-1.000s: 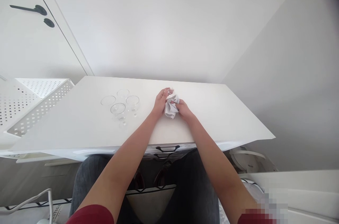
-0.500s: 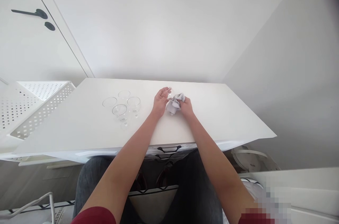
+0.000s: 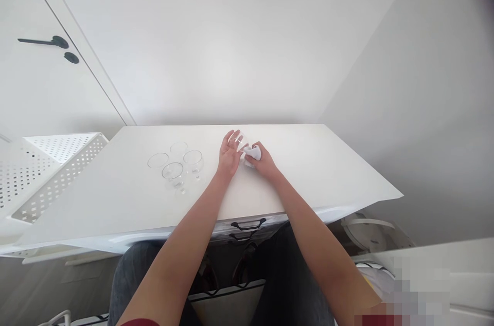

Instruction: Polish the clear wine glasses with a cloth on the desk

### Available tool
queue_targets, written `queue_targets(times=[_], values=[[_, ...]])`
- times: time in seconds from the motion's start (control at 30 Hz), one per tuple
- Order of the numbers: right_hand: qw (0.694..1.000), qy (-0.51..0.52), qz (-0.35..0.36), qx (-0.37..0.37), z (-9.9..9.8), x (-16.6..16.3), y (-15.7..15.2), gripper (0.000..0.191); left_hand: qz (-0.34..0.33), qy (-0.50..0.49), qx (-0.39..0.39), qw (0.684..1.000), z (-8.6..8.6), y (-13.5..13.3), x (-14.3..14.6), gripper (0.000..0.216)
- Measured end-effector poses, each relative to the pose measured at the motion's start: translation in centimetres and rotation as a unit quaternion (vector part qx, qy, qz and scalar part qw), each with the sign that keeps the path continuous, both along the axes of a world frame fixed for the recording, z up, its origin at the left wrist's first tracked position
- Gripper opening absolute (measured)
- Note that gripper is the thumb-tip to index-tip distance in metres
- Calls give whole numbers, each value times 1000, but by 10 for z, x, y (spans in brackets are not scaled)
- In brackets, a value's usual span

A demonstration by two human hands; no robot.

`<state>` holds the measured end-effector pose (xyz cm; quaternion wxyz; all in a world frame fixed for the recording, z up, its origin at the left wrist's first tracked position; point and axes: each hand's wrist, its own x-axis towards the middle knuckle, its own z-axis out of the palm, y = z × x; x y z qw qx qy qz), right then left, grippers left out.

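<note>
Gripping: your left hand (image 3: 228,155) clasps a small clear glass (image 3: 241,142) | your right hand (image 3: 261,160) bunches a white cloth (image 3: 252,152) against its right side | both above the white table (image 3: 309,171), mid-back | four clear stemmed glasses (image 3: 174,162) stand left, apart.

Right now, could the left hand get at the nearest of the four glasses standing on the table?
Probably yes. The left hand holds a glass beside the cloth, and only bare table lies between it and the nearest standing glass.
</note>
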<state>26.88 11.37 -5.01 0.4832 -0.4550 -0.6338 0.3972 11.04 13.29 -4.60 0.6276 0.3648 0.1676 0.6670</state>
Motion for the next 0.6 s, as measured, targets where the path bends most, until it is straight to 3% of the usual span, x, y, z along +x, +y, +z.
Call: queue_targets(times=[0.17, 0.43, 0.53, 0.6], values=[[997, 75, 34, -11, -5, 3, 6, 41, -25, 43, -30, 998, -1, 1, 1, 53], [994, 104, -36, 15, -13, 3, 16, 33, 1, 88, -74, 993, -10, 7, 2, 58], [966, 197, -168, 9, -17, 10, 23, 31, -8, 74, -60, 995, -8, 6, 2, 59], [916, 268, -299, 15, -18, 17, 28, 30, -18, 54, -31, 998, -7, 5, 3, 57]])
